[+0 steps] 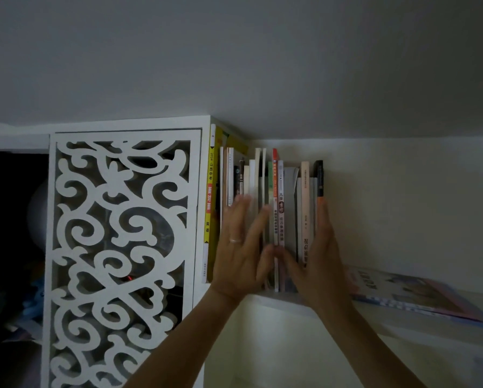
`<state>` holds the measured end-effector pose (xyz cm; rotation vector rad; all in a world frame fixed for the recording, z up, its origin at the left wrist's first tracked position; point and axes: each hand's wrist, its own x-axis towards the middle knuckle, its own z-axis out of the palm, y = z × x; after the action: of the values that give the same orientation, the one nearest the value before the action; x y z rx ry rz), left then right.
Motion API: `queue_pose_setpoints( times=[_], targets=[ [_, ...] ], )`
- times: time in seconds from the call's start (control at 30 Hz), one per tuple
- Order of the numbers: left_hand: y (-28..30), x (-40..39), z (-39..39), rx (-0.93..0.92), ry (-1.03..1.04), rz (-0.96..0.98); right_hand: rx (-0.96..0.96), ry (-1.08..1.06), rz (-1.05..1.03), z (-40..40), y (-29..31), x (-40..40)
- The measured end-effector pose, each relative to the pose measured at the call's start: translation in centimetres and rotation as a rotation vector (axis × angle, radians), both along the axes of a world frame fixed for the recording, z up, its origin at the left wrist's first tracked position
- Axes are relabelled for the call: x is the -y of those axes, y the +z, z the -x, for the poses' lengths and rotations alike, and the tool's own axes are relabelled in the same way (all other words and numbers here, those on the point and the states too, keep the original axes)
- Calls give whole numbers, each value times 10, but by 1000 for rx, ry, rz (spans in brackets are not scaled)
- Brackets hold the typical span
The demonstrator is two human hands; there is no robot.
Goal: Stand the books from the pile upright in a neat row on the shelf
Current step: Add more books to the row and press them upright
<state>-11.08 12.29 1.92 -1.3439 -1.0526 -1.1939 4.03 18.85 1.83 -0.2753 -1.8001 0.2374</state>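
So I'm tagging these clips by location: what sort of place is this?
Probably a home room: a white wall shelf holding a row of books, beside a white cabinet with a carved scrollwork door.

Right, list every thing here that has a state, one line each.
Row of books: upright on the shelf, spines out, heights uneven.
Yellow book: upright, at the row's left end.
Flat books: lying flat on the shelf, right of the row.
Left hand: fingers straight, against the spines.
Right hand: fingers straight, flat against the row's right end.
Lattice door: closed.
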Motion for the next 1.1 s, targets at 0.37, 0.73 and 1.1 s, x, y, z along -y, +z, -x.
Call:
queue_pose_setpoints(
  times=[0.37,0.73,1.1],
  targets=[
    [7,-33,-67,56,8,147,87,274,403,-40,13,-1],
    [2,-43,-69,55,222,158,1061,-312,364,-149,42,-47],
    [0,-43,-70,78,187,156,1011,-362,200,-161,35,-60]
  ],
)
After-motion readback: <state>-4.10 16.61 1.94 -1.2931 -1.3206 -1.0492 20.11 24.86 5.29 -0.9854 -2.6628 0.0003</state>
